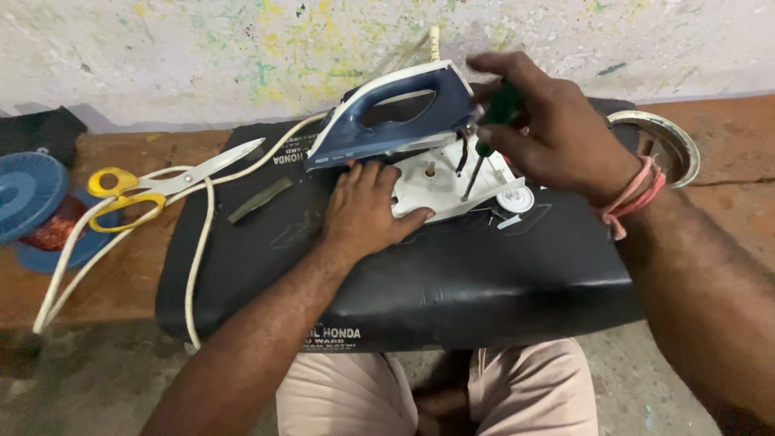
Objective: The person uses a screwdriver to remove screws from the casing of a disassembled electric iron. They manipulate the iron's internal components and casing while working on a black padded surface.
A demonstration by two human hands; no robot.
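Note:
A blue and white clothes iron (387,121) lies on a black padded board (404,274) across my lap, its white body opened at the right end. My left hand (367,206) presses flat on the board and against the iron's white body, holding nothing. My right hand (549,121) grips a green-handled screwdriver (488,133), its shaft pointing down into the iron's open white part. A small white round dial (515,199) lies on the board beside the iron.
Yellow-handled scissors (161,182) and the iron's white cord (121,234) lie at the board's left edge. A blue spool (28,194) sits far left, and a round metal lid (666,141) at the right. A paint-spattered wall stands behind.

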